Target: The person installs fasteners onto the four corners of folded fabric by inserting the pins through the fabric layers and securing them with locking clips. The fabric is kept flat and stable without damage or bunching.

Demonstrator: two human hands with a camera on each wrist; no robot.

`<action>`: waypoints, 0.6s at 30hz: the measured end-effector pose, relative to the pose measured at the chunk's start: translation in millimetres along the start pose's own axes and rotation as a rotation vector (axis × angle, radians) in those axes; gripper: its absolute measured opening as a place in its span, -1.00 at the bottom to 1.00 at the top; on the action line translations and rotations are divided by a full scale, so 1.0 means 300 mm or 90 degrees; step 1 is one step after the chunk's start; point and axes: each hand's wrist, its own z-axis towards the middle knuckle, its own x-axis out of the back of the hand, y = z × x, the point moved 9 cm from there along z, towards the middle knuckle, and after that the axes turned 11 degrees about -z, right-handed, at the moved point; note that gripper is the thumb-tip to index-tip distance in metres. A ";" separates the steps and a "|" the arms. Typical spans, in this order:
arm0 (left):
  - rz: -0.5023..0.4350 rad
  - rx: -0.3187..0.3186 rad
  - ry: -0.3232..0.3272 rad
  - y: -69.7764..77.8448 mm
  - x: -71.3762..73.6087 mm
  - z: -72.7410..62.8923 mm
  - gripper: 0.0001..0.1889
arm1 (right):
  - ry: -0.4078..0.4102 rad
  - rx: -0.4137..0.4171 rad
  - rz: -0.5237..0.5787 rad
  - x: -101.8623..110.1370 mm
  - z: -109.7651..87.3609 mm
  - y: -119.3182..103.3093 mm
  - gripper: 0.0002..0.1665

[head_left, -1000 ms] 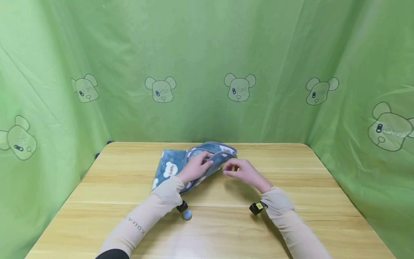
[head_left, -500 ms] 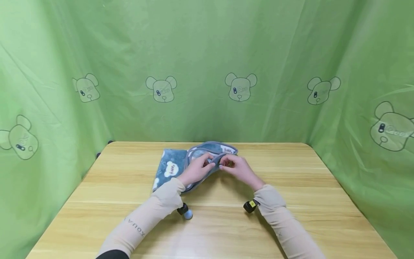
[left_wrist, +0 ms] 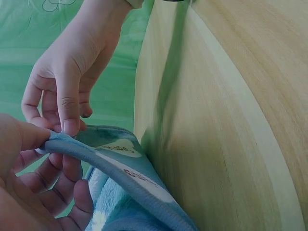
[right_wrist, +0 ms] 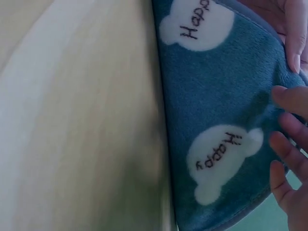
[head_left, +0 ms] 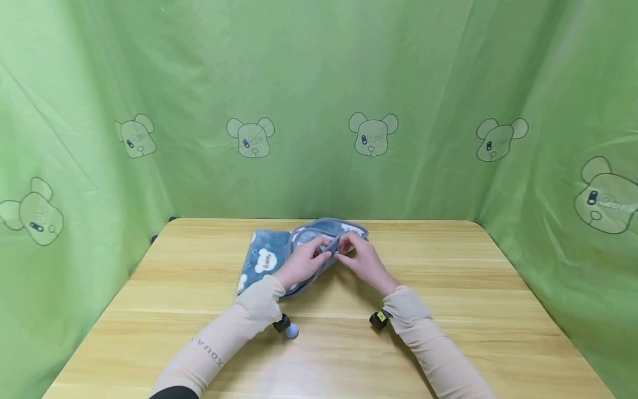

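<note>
A teal fleece cloth [head_left: 269, 242] with white bear heads, "Happy" lettering and a grey-blue bound edge lies at the far middle of the table. Its left part is flat, while the right part is folded over and lifted. My left hand [head_left: 299, 265] pinches the raised bound edge, thumb on top, as the left wrist view shows. Close beside it my right hand [head_left: 368, 265] pinches the same edge between thumb and fingers. In the right wrist view the lifted cloth [right_wrist: 221, 96] hangs as a slanted panel, with the right fingertips [right_wrist: 284, 139] along its side.
A small light-blue round object [head_left: 292, 331] sits on the wooden table [head_left: 329, 354] beside the left wrist camera [head_left: 281, 322]. Another black camera [head_left: 379, 320] hangs under the right wrist. Green curtains [head_left: 309, 183] with bear drawings enclose the table's back and sides.
My right hand has moved left, from beside the cloth to its raised edge, and now pinches it near the left fingertips. The left hand keeps its hold.
</note>
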 end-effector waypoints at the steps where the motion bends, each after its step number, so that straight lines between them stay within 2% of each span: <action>1: -0.001 0.002 -0.002 0.000 0.000 -0.001 -0.87 | 0.011 0.002 -0.010 0.005 -0.001 -0.004 -0.59; 5: 0.004 -0.003 -0.005 0.002 -0.002 -0.003 -0.85 | 0.065 0.021 -0.070 0.037 -0.004 -0.023 -0.26; 9: 0.017 -0.015 -0.003 0.010 -0.002 -0.004 -0.82 | 0.070 0.036 -0.093 0.048 0.001 -0.036 -0.07; 14: 0.018 -0.012 0.001 0.009 -0.001 -0.003 -0.81 | 0.039 0.026 -0.105 0.038 0.003 -0.026 -0.20; 18: 0.015 -0.010 0.001 0.007 0.000 -0.006 -0.81 | 0.035 0.012 -0.102 0.038 0.000 -0.015 -0.36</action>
